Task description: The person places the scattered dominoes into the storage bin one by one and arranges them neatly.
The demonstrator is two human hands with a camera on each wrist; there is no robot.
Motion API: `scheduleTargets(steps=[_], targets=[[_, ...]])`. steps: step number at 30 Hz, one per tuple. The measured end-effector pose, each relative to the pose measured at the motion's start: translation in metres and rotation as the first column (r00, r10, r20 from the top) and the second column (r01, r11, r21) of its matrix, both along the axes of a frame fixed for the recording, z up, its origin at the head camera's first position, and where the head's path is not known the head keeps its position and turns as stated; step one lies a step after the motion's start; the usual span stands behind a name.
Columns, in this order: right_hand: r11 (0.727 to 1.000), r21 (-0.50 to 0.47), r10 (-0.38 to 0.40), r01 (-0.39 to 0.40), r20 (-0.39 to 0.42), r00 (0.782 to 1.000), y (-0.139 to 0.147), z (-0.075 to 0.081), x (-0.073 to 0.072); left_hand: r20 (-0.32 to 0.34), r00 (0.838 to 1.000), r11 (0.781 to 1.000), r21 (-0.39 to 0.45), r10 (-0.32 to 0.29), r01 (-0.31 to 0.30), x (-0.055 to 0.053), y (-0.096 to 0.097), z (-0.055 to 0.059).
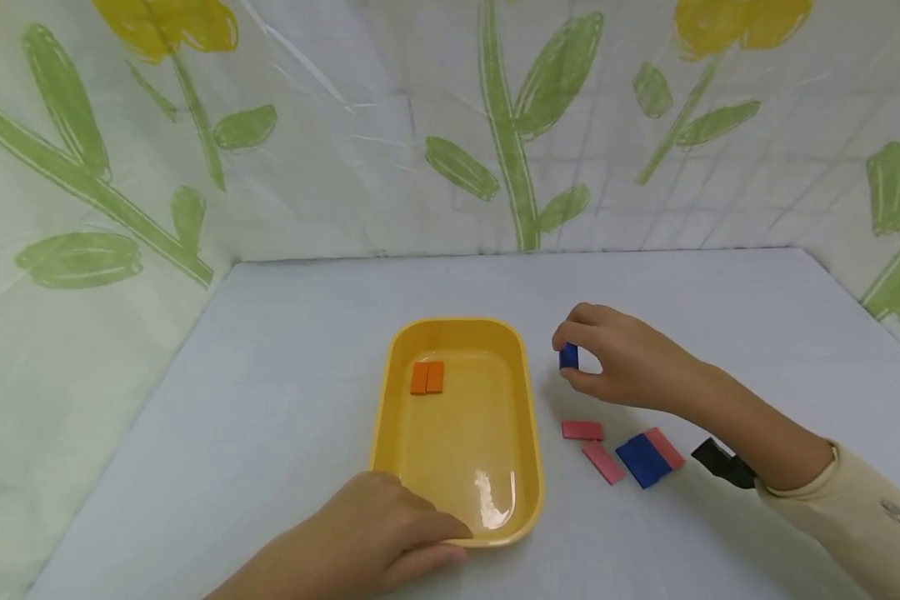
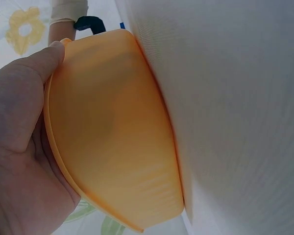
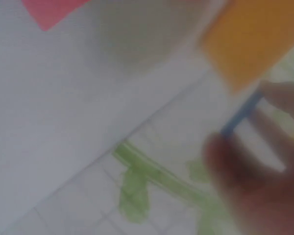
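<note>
The right hand (image 1: 621, 354) is curled into a pinch, thumb below and fingertips above, with a blue block (image 1: 568, 357) between them and a gap showing behind it toward the palm. The block's long side runs from fingers to thumb. It is off to the right of the yellow tray (image 1: 461, 458), nearer the far end than the near one and just outside the long right-hand rim, so the tray's hollow lies to the hand's left; the tray's own long axis points away from the person. The left hand (image 1: 378, 533) grips the near-left corner of the tray, thumb outside and fingers over the rim, well apart from the block. The block looks small and plain, a deep blue; the right wrist view is blurred but shows it thin, edge-on. Two orange blocks (image 1: 435, 377) lie side by side inside the tray toward its far left. On the white table (image 1: 285, 400), nearer the person than the right hand, lie two pink blocks (image 1: 582, 430) and a flat blue patch (image 1: 642, 461) with another pink piece (image 1: 664, 448) against it.
</note>
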State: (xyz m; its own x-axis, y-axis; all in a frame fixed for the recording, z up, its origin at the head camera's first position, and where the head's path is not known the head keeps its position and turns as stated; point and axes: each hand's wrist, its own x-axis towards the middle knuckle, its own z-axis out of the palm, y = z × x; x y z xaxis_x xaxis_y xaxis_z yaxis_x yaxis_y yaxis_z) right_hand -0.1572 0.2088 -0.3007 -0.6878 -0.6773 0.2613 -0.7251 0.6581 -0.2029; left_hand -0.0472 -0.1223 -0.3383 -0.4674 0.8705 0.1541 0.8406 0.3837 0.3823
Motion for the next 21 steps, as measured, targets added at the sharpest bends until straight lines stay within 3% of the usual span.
scheduleTargets(steps=[8, 15, 18, 21], targets=[[0.996, -0.008, 0.091, -0.091, 0.017, 0.996, -0.026, 0.002, -0.002, -0.090, 0.996, 0.999, 0.033, -0.019, 0.022, 0.000, 0.000, -0.001], [0.986, 0.005, 0.166, -0.166, 0.011, 0.986, -0.047, 0.003, -0.003, -0.005, 1.000, 1.000, -0.012, -0.009, 0.008, -0.001, 0.000, 0.000], [0.979, 0.014, 0.206, -0.206, 0.004, 0.979, -0.055, 0.000, -0.005, -0.007, 1.000, 1.000, -0.024, -0.006, 0.006, 0.000, -0.001, 0.000], [0.973, 0.035, 0.230, -0.230, 0.005, 0.973, -0.064, -0.004, -0.006, 0.055, 0.999, 0.999, -0.039, 0.000, 0.002, 0.000, -0.001, 0.001]])
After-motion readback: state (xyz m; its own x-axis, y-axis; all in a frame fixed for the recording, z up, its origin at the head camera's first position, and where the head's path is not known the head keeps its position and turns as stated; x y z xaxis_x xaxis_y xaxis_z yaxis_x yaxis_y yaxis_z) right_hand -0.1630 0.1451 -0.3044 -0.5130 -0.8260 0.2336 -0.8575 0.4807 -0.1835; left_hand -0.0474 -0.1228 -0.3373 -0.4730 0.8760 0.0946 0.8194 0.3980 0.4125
